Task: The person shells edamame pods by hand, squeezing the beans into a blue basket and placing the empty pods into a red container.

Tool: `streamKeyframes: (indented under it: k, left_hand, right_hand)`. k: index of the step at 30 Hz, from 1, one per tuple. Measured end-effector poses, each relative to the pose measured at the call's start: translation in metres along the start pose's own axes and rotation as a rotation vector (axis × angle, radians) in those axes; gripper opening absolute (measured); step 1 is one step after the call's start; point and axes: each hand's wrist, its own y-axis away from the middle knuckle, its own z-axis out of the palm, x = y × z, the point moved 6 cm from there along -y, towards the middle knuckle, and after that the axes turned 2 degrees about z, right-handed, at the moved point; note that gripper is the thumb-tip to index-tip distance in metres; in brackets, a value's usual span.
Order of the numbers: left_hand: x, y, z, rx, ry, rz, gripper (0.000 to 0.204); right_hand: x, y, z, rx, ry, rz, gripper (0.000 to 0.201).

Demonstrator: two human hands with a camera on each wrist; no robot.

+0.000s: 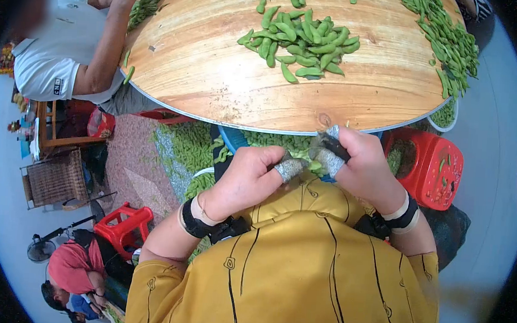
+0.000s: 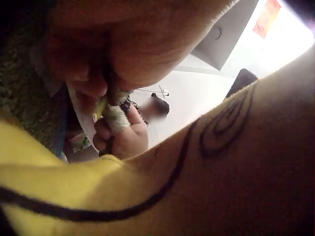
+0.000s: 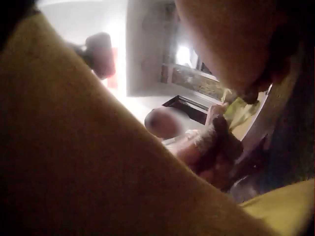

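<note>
Both hands are close together below the table edge, their thumbs wrapped in grey-white tape. The left hand (image 1: pixel 242 181) and right hand (image 1: pixel 369 167) have curled fingers and pinch a green pod (image 1: pixel 314 166) between them. The right wrist view shows the pod (image 3: pixel 241 112), pale green and opened out, between the right hand (image 3: pixel 226 44) above and the left hand (image 3: pixel 209 152) below. In the left wrist view the left hand (image 2: pixel 147 44) hides most of it. Shelled green beans (image 1: pixel 277 141) lie in a blue container (image 1: pixel 231 137) under the hands.
A pile of pods (image 1: pixel 307 43) lies on the round wooden table (image 1: pixel 215 94), with more pods (image 1: pixel 449 46) at its right. Red stools (image 1: pixel 444 173) (image 1: pixel 123 227) stand on both sides. A person (image 1: pixel 70 43) sits at the left; pods (image 1: pixel 191 151) cover the floor.
</note>
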Motion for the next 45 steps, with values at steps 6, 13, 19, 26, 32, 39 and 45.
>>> streamKeyframes:
  k: [6, 13, 19, 26, 32, 39, 45]
  left_hand:
    - [0.023, -0.002, -0.009, 0.206, -0.34, 0.336, 0.008]
    - [0.036, -0.002, 0.006, 0.063, -0.379, 0.526, 0.004]
    - [0.047, 0.003, 0.01, -0.188, -0.152, 0.558, 0.006]
    - [0.038, 0.007, 0.001, -0.198, -0.089, 0.467, 0.011]
    - [-0.001, 0.033, -0.053, -0.098, -0.941, 0.009, 0.021]
    - [0.064, -0.014, -0.052, 0.459, -1.053, 0.432, 0.016]
    - [0.071, -0.061, -0.044, 0.412, -1.266, 0.564, 0.028]
  right_hand:
    - [-0.02, 0.0, -0.011, 0.246, 0.237, -0.156, 0.017]
    - [-0.003, 0.003, 0.0, -0.067, -0.054, -0.11, 0.019]
    - [0.008, 0.004, 0.006, -0.454, -0.603, 0.368, 0.023]
    - [0.002, -0.008, 0.013, -0.287, -0.405, 0.002, 0.023]
    - [0.014, -0.008, 0.015, -0.232, -0.3, -0.008, 0.019]
    - [0.018, -0.007, 0.01, -0.218, -0.135, 0.14, 0.019]
    - [0.019, 0.012, -0.014, -0.097, -0.287, 0.178, 0.017]
